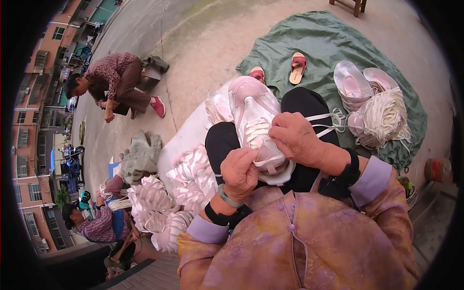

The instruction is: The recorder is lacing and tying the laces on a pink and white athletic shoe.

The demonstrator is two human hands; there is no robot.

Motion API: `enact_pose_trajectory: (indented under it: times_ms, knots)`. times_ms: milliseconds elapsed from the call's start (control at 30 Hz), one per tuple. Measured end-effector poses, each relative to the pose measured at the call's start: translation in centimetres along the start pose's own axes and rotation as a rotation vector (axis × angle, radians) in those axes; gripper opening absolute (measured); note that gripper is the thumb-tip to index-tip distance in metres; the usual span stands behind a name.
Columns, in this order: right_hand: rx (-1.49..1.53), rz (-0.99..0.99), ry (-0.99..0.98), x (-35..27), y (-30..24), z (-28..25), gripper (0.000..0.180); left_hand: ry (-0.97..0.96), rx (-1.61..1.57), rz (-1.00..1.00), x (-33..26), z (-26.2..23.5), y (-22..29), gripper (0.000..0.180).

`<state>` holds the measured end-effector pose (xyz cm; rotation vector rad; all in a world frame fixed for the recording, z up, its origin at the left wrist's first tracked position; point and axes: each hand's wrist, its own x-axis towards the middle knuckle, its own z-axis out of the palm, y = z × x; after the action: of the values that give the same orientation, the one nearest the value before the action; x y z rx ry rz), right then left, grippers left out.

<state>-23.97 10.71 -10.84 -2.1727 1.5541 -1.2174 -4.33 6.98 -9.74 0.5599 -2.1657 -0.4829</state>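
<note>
A pale pink and white sneaker (251, 108) lies across my lap, toe pointing away and heel toward me. White shoelace (258, 129) crosses its tongue in several rows. My left hand (240, 173) pinches at the left collar edge, near the top eyelets; the fingertips hide what exactly is between them. Closed over the right side of the lacing, my right hand (297, 137) grips the lace, and a loose lace length (331, 118) loops out beyond it to the right.
A green tarp (319, 38) bears red slippers (298, 67), unlaced shoe uppers (350, 82) and a bundle of white laces (386, 116). Stacked laced shoes (193, 176) fill my left side. One person (113, 82) bends over at far left; another (104, 222) sits lower left.
</note>
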Motion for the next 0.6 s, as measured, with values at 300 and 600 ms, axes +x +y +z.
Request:
enact_pose_trajectory:
  times_ms: [300, 600]
  knots:
    - [0.011, -0.025, 0.06, 0.7, -0.4, 0.8, 0.006, 0.022, -0.026, -0.026, -0.4, -0.1, -0.7, 0.021]
    - [0.12, 0.047, -0.044, 0.7, -0.3, 1.1, 0.011, 0.037, -0.018, -0.018, -0.5, -0.3, -1.0, 0.021]
